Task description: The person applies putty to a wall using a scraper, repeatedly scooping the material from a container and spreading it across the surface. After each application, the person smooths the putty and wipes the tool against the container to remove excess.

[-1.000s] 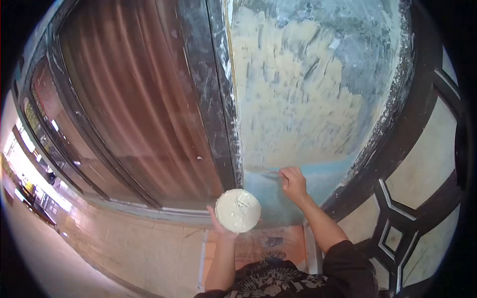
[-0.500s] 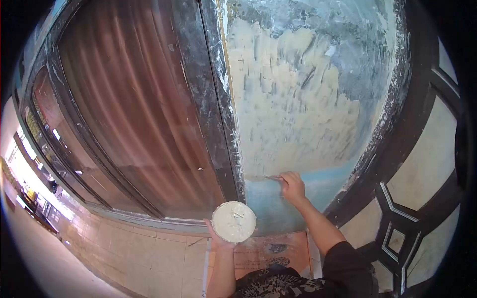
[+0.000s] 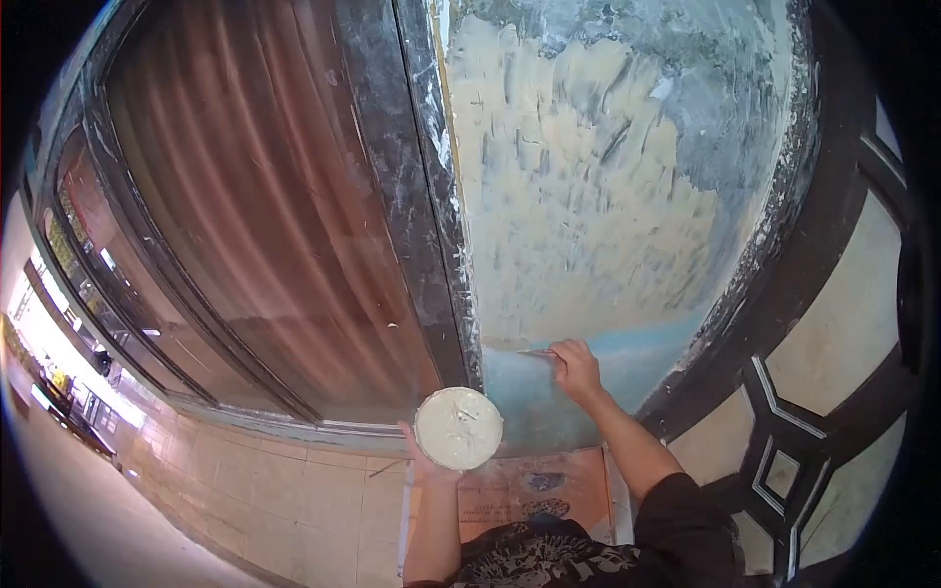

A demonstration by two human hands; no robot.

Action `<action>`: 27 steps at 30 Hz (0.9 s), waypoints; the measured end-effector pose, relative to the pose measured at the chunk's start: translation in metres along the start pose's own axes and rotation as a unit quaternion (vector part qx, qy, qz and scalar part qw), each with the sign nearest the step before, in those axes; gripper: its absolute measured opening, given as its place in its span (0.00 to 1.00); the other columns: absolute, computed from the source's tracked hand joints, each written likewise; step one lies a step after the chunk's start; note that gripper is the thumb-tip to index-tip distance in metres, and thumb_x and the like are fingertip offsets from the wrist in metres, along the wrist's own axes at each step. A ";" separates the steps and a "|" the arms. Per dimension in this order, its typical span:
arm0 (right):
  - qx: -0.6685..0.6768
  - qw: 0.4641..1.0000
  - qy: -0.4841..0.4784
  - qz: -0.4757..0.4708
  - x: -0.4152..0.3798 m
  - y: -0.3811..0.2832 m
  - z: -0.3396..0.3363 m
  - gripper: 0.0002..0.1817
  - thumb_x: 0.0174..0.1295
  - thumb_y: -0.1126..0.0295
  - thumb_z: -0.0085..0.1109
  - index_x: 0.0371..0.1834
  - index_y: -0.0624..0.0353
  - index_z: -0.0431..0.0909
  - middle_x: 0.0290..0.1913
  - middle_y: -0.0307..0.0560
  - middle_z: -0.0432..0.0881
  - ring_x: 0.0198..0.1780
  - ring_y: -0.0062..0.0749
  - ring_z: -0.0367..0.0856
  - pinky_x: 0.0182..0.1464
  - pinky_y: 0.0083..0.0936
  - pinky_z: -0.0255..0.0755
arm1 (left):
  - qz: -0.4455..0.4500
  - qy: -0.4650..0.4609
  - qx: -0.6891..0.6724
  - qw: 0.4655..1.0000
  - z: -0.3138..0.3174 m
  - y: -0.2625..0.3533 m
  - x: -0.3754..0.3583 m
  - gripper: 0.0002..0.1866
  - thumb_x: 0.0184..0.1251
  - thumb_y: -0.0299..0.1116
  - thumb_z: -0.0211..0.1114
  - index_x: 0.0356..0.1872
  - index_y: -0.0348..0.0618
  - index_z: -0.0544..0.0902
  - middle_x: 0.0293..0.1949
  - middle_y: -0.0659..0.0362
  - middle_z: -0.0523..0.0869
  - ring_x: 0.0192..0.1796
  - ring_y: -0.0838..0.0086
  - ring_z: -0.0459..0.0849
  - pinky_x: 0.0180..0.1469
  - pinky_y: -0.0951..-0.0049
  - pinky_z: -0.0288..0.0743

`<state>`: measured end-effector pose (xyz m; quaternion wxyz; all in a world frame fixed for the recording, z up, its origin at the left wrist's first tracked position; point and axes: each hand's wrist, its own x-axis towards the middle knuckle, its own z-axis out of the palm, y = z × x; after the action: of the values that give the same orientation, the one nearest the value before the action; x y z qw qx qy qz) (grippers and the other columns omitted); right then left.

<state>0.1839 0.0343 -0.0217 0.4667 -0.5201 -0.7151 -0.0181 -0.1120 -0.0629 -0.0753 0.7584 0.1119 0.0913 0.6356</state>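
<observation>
My left hand (image 3: 428, 463) supports a round tub of cream-coloured putty (image 3: 459, 428) from below, its fingers partly hidden behind the tub. My right hand (image 3: 574, 368) grips a putty knife (image 3: 534, 352), seen nearly edge-on. The blade lies at the wall, along the border between a cream putty coat (image 3: 578, 265) and the light-blue painted strip (image 3: 549, 392) below. Streaky and uneven, the coat shows grey patches through it. Above and to the right of the coat is bare grey-blue wall (image 3: 711, 127).
A dark wooden window frame (image 3: 417, 196) with brown curtains (image 3: 245, 216) behind glass borders the wall on the left. To the right stands a dark panelled door (image 3: 833, 294). Flattened cardboard (image 3: 529, 495) lies on the tiled floor (image 3: 294, 500) below me.
The view has shifted slightly. The tub in my left hand sits a little higher and further left. My right hand and the putty knife stay almost in the same place.
</observation>
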 end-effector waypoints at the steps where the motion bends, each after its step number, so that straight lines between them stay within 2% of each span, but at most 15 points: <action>1: -0.007 1.000 0.008 -0.010 0.002 0.001 0.002 0.08 0.62 0.78 0.63 0.43 0.58 0.85 0.43 0.46 0.87 0.47 0.50 0.82 0.47 0.42 0.78 | -0.007 0.004 -0.004 1.000 0.007 0.001 -0.001 0.48 0.69 0.80 0.42 0.77 0.55 0.69 0.77 0.52 0.68 0.75 0.42 0.68 0.66 0.17 0.64; 6: -0.011 0.998 0.057 -0.005 0.013 -0.007 -0.007 0.09 0.61 0.78 0.64 0.44 0.56 0.85 0.43 0.43 0.87 0.46 0.49 0.81 0.45 0.43 0.79 | -0.010 0.007 0.003 1.000 0.002 -0.001 0.004 0.49 0.68 0.81 0.42 0.77 0.55 0.69 0.78 0.51 0.68 0.75 0.39 0.68 0.63 0.12 0.62; 8: -0.007 0.998 0.057 -0.005 0.012 -0.008 -0.010 0.09 0.61 0.78 0.65 0.44 0.55 0.85 0.43 0.43 0.87 0.46 0.49 0.81 0.45 0.42 0.79 | -0.026 0.009 0.010 1.000 0.012 -0.001 0.003 0.54 0.63 0.85 0.43 0.80 0.57 0.63 0.81 0.50 0.60 0.76 0.33 0.63 0.58 0.03 0.56; 12: 0.001 1.000 -0.004 0.010 0.003 -0.009 -0.004 0.09 0.61 0.78 0.62 0.43 0.60 0.85 0.43 0.49 0.86 0.47 0.51 0.82 0.49 0.42 0.78 | -0.018 -0.010 0.011 1.000 0.020 0.000 -0.003 0.50 0.65 0.83 0.41 0.78 0.58 0.67 0.79 0.51 0.64 0.75 0.36 0.67 0.60 0.06 0.59; 15: -0.009 1.000 0.007 -0.004 0.012 -0.012 0.001 0.08 0.60 0.79 0.63 0.43 0.60 0.85 0.43 0.49 0.86 0.46 0.52 0.82 0.48 0.41 0.77 | -0.017 0.002 0.005 1.000 0.027 0.001 -0.005 0.51 0.65 0.84 0.41 0.79 0.59 0.65 0.80 0.50 0.62 0.75 0.34 0.66 0.59 0.05 0.58; 17: 0.004 0.996 0.082 -0.016 0.020 -0.015 -0.004 0.08 0.61 0.78 0.65 0.42 0.55 0.84 0.42 0.42 0.87 0.46 0.48 0.81 0.45 0.41 0.78 | -0.045 -0.034 -0.097 0.994 0.027 0.001 -0.007 0.52 0.64 0.85 0.40 0.80 0.59 0.63 0.80 0.49 0.61 0.75 0.32 0.65 0.58 0.05 0.59; 21: 0.007 0.998 0.064 0.003 0.009 -0.012 -0.013 0.08 0.61 0.78 0.65 0.42 0.56 0.84 0.42 0.42 0.86 0.46 0.47 0.81 0.45 0.41 0.78 | -0.028 -0.025 -0.032 0.999 0.033 0.000 -0.015 0.53 0.64 0.85 0.39 0.80 0.59 0.62 0.80 0.49 0.62 0.75 0.31 0.64 0.58 0.05 0.59; 23: -0.007 1.000 0.019 -0.005 -0.003 -0.002 -0.008 0.07 0.62 0.78 0.64 0.42 0.56 0.84 0.42 0.43 0.87 0.46 0.48 0.81 0.46 0.41 0.78 | -0.027 -0.061 0.004 0.998 0.034 0.000 -0.017 0.52 0.64 0.85 0.38 0.80 0.60 0.62 0.80 0.48 0.62 0.76 0.31 0.63 0.59 0.05 0.59; 27: -0.007 0.999 0.038 -0.009 0.006 0.001 -0.007 0.08 0.62 0.79 0.63 0.43 0.57 0.84 0.43 0.44 0.87 0.46 0.49 0.81 0.48 0.40 0.77 | -0.020 -0.028 -0.003 0.999 0.036 -0.001 -0.020 0.51 0.66 0.84 0.38 0.80 0.59 0.62 0.80 0.48 0.62 0.75 0.32 0.64 0.59 0.06 0.60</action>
<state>0.1886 0.0358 -0.0138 0.4899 -0.5156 -0.7014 -0.0469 -0.1047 -0.0851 -0.0415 0.7739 0.1253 0.0703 0.6168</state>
